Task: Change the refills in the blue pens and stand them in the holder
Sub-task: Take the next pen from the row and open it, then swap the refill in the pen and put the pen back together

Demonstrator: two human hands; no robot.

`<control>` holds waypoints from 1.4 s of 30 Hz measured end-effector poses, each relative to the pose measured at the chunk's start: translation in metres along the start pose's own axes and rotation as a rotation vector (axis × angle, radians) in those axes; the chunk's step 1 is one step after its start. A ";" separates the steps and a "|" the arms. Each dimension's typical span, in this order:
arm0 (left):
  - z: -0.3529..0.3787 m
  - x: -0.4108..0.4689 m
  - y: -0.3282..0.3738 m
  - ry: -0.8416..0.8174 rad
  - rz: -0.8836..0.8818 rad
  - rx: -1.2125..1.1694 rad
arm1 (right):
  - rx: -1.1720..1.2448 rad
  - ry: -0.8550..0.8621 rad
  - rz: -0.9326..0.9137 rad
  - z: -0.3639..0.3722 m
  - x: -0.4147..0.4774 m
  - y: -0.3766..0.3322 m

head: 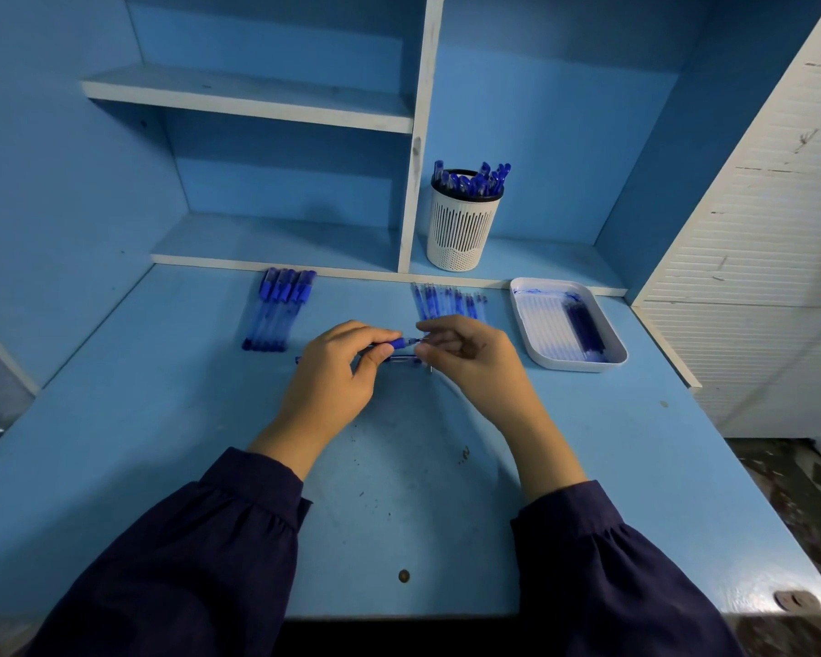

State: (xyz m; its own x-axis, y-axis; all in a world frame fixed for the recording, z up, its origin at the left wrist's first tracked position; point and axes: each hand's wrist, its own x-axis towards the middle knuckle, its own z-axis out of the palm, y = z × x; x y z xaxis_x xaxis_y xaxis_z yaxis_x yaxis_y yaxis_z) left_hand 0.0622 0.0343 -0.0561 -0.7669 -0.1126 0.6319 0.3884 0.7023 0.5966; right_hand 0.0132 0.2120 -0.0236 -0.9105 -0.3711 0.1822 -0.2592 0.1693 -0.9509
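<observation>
My left hand [337, 367] grips a blue pen [396, 344] by its barrel at the middle of the desk. My right hand [465, 353] pinches the pen's tip end, right against the left hand's fingers. A clear pen cap or part [401, 360] lies on the desk just below the hands. A row of capped blue pens [280, 308] lies at the back left. A row of refills [446, 301] lies behind my right hand. The white slotted holder [463, 225] stands on the low shelf with several blue pens in it.
A white tray [522, 320] at the back right holds used refills and ink smears. Blue shelving [257, 99] rises behind the desk, and a white slatted panel [754, 230] stands to the right. The blue desk [399, 490] carries small dark specks near the front.
</observation>
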 end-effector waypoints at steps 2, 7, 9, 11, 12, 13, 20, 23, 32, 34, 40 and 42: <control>0.000 0.000 0.000 -0.005 0.005 -0.006 | -0.008 0.003 -0.019 0.003 -0.001 -0.002; 0.000 0.000 0.000 -0.007 -0.007 -0.009 | -0.036 0.051 -0.005 -0.002 0.002 0.002; 0.000 0.000 0.000 0.008 -0.011 -0.007 | 0.021 0.103 -0.010 -0.006 0.002 0.001; 0.000 0.000 0.000 0.022 -0.011 -0.003 | 0.146 0.189 -0.018 -0.009 0.003 -0.002; 0.000 0.000 0.000 0.027 -0.014 0.000 | 0.195 0.238 -0.025 -0.010 0.003 -0.003; 0.000 -0.001 0.000 0.032 -0.018 0.004 | 0.237 0.283 -0.035 -0.011 0.003 -0.004; 0.001 -0.001 0.001 0.052 -0.019 0.020 | 0.471 0.410 -0.086 -0.010 0.002 -0.009; 0.001 -0.001 0.003 0.053 0.009 0.019 | 0.430 0.444 -0.099 -0.002 0.000 -0.011; 0.004 -0.002 0.002 0.018 0.041 -0.016 | 0.446 0.503 -0.047 0.002 0.003 -0.008; 0.005 -0.002 0.002 0.019 0.024 -0.021 | 0.470 0.540 -0.051 -0.001 0.006 -0.008; 0.004 -0.002 0.003 -0.003 0.019 0.021 | 0.613 0.631 -0.065 -0.018 0.024 -0.007; 0.004 0.000 0.002 0.012 0.017 0.025 | 0.583 0.601 -0.064 -0.024 0.035 -0.006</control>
State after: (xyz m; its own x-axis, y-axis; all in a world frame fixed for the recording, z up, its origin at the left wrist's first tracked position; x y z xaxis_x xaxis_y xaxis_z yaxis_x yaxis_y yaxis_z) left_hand 0.0610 0.0386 -0.0572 -0.7539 -0.1092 0.6478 0.3883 0.7213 0.5735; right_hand -0.0247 0.2196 -0.0055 -0.9593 0.2134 0.1850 -0.2581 -0.3962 -0.8812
